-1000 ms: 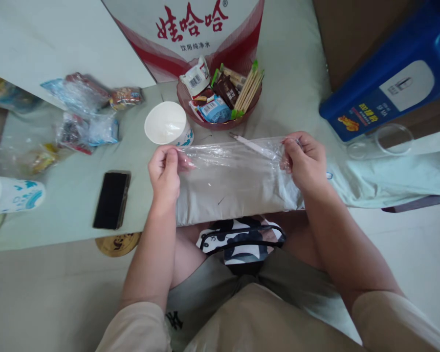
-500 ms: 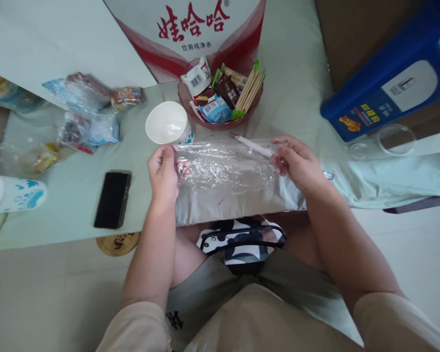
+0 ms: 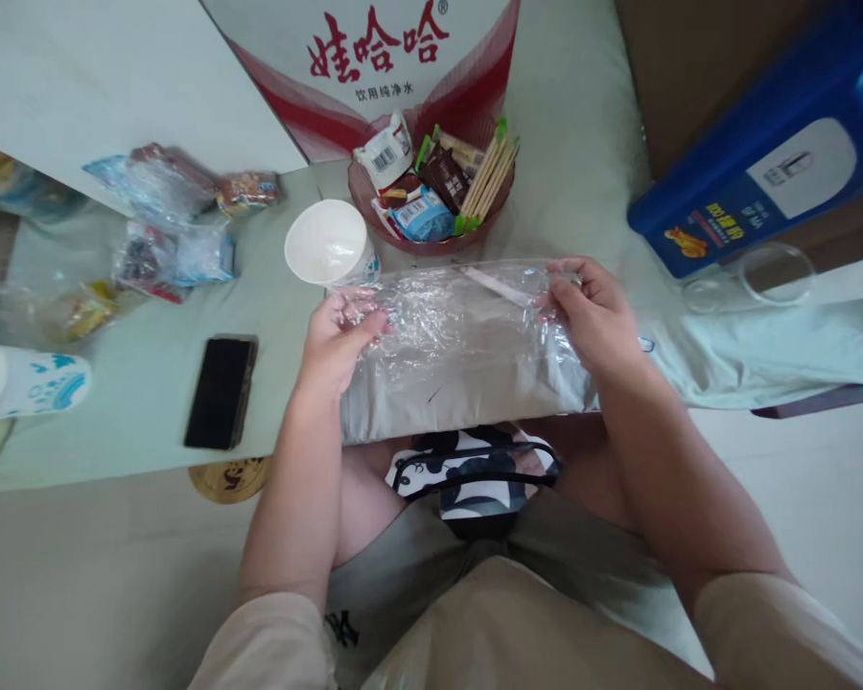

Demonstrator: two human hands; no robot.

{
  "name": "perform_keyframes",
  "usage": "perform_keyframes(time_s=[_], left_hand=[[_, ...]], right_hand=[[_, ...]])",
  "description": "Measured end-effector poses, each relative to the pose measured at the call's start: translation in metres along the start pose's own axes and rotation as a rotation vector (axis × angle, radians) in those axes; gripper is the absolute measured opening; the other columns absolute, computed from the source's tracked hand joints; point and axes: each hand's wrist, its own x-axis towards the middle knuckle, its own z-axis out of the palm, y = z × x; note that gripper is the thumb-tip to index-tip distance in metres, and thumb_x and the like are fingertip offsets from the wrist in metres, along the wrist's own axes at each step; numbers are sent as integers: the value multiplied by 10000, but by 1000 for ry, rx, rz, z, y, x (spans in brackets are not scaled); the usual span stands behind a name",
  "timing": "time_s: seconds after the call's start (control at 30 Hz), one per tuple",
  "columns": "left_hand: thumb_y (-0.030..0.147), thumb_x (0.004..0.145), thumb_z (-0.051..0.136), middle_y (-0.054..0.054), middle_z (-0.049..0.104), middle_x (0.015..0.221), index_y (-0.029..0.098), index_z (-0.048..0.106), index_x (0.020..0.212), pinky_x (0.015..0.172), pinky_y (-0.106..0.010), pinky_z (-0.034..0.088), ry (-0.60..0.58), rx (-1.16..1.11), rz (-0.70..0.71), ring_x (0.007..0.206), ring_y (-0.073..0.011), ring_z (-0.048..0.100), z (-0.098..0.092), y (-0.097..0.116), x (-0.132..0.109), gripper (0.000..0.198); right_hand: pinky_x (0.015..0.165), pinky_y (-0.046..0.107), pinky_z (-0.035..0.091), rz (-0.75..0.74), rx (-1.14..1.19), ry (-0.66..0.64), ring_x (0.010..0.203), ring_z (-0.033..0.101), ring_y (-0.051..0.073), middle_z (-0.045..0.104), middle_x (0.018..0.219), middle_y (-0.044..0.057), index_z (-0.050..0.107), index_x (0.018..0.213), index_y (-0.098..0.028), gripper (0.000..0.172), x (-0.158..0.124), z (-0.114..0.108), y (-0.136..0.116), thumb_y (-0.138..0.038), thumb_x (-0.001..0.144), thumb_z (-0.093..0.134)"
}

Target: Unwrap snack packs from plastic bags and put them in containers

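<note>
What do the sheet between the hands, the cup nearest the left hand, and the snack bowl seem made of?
Sheet: thin, glossy clear plastic film, given its wrinkles and glints.
Cup: probably paper, from its smooth white inside and blue print.
Bowl: translucent, reddish, shiny; glass or plastic, unclear which.

Carton [image 3: 384,67]: red "娃哈哈" ®, "饮用纯净水" beneath.

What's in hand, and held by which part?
Clear plastic film. The right hand pinches its right end; the left hand is at its left end, but whether its fingers are closed on the film can't be told.
</note>
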Motion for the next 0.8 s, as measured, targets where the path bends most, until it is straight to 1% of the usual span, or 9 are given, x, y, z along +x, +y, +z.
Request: perform_keyframes(time_s=[0.07,0.2,0.27,0.37,0.43,0.5,0.57,0.67,0.8], left_hand=[[475,615,994,8,709,733,226,682,949,469,-211,487,-11,0,-26,596,-159,710,3,3,-2,520],[466,760,902,17,685,664,210,684,897,443,-203,468,54,-18,-62,531,-130,673,2,6,0,363],[497,787,872,27,657,609,204,682,834,404,-196,425,95,-29,-80,460,-103,612,0,7,1,353],[543,776,868,47,591,514,207,673,750,341,-196,340,116,-46,-119,358,-69,490,-1,9,1,390],[577,794,847,56,551,474,211,673,735,311,-204,281,109,-47,-131,322,-59,431,-2,10,0,409],[596,832,811,56,539,472,212,677,746,301,-209,246,102,-46,-115,322,-58,432,-2,11,0,415],[578,840,809,43,589,531,211,686,784,315,-201,259,103,-66,-92,368,-65,504,-3,11,0,391],[487,771,887,25,678,676,215,696,858,346,-183,301,106,-92,-70,467,-78,606,-3,11,1,343],[470,767,896,28,673,687,208,675,826,337,-193,270,117,-58,-29,414,-50,522,0,12,0,348]], right_hand=[[588,265,552,-24,11,-10,596,642,130,694,714,-29,651,1080,-268,277,0,-1,2,-428,883,761],[589,271,560,-57,2,-75,612,641,128,699,763,-29,635,1135,-274,377,0,-3,3,-428,843,817],[511,248,505,-59,-18,-67,539,586,103,694,777,-35,619,1138,-275,380,0,-4,1,-454,859,804],[389,223,345,-64,-56,-41,424,438,61,686,792,-41,593,1143,-278,357,-1,-4,-2,-472,895,761],[369,219,281,-78,-72,-42,402,369,47,668,781,-49,583,1145,-278,344,-2,-4,-3,-451,899,751],[377,220,278,-87,-66,-58,410,351,47,639,764,-57,578,1155,-281,348,-2,-3,-3,-421,890,754],[398,230,305,-96,-48,-79,434,371,57,614,759,-59,575,1177,-290,372,-2,-4,-2,-394,875,766],[462,249,390,-147,-50,-70,509,469,88,594,761,-48,585,1171,-297,361,-1,-5,2,-370,871,772],[486,241,445,-174,-77,-21,555,550,93,615,842,-31,582,1175,-305,310,1,-5,6,-408,920,724]])
